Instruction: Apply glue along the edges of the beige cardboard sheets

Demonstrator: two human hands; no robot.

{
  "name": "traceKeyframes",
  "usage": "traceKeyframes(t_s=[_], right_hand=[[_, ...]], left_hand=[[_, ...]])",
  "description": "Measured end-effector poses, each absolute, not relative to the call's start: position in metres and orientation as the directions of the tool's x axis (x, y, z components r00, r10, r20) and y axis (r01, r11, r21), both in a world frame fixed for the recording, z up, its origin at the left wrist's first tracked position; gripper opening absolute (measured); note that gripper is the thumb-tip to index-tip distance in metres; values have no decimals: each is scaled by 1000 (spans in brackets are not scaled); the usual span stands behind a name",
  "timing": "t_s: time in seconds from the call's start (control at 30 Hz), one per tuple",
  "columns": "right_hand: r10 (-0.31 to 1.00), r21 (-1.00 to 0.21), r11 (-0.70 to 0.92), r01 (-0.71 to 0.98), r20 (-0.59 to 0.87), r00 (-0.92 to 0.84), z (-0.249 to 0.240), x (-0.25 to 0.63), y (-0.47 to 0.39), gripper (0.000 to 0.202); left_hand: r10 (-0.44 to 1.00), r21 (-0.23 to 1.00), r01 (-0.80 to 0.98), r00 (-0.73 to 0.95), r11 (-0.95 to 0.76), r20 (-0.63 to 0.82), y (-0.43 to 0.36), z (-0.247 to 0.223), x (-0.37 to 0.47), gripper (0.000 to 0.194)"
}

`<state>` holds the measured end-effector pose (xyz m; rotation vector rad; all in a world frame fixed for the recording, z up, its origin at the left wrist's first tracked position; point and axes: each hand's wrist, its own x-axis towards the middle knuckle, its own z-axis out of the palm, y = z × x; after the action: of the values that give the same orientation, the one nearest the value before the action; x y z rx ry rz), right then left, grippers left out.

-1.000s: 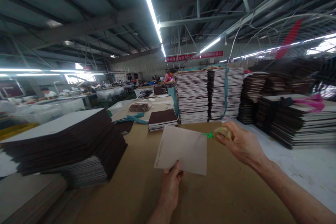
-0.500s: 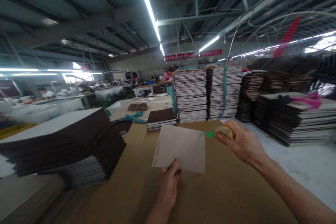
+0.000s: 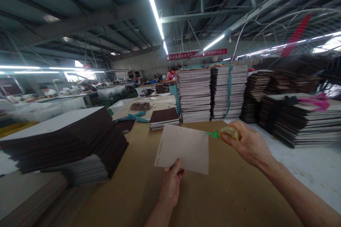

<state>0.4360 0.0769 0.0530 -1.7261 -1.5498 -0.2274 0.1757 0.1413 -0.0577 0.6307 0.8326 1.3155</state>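
Apparently dabs card [image 3: 183,145], pinched in left hand [image 3: 172,183], at two o'clock with bottle [image 3: 226,133] gripped in right hand [image 3: 250,145], needing steady aim next.

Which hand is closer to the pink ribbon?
The right hand: it holds the bottle, to the left of the pink ribbon and nearer the person. The left hand, gripping the pale sheet, is farther left.

Head-worn view, forward and down over worktable [image 3: 226,191]
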Motion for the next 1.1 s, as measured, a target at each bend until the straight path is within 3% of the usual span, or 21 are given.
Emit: traceKeyframes(t_s=[0.4,0.9,1.1], right_hand=[[713,-465,87,881,647,271,51,436,75,38],[811,-460,80,885,546,211,49,437,74,33],[782,-467,52,882,569,256,50,436,76,33]], left_hand=[[985,789,-595,34,154,-166,143,-58,176,41],[983,781,-600,53,173,-177,144,-57,175,37],[981,769,-614,44,176,-189,144,-57,174,35]])
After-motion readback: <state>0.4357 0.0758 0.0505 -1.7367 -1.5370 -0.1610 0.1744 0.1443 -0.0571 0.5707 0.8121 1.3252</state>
